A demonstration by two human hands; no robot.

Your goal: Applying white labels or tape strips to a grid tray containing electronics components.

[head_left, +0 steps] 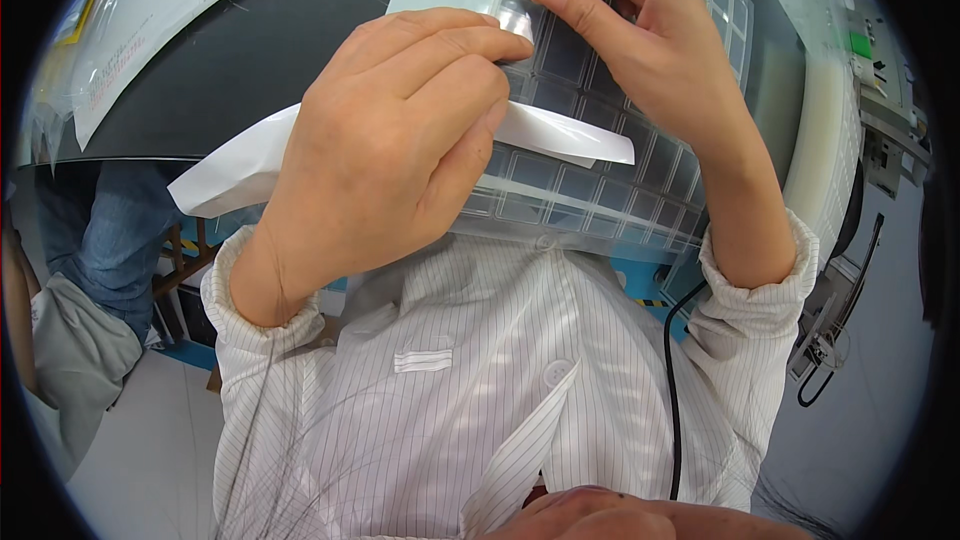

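My left hand (400, 125) is closed, its fingers bent together over a clear plastic tray. A glossy white strip (570, 132) runs through it and sticks out on both sides, curling up at the left end. Farther right, my right hand (650, 35) is closed, with thumb and index finger pinched together above the tray; whatever is between them is too small or hidden to make out. Beneath both hands lies the clear tray (530, 168), divided into a grid of square compartments. A shiny transparent patch (515, 15) shows between the two sets of fingertips.
A dark work surface (240, 70) extends to the left, with printed paper sheets (170, 15) at its far edge. More pale gridded trays (830, 110) stand at the right. Another person's legs in jeans (125, 250) are at the left. A black cable (672, 390) hangs before my shirt.
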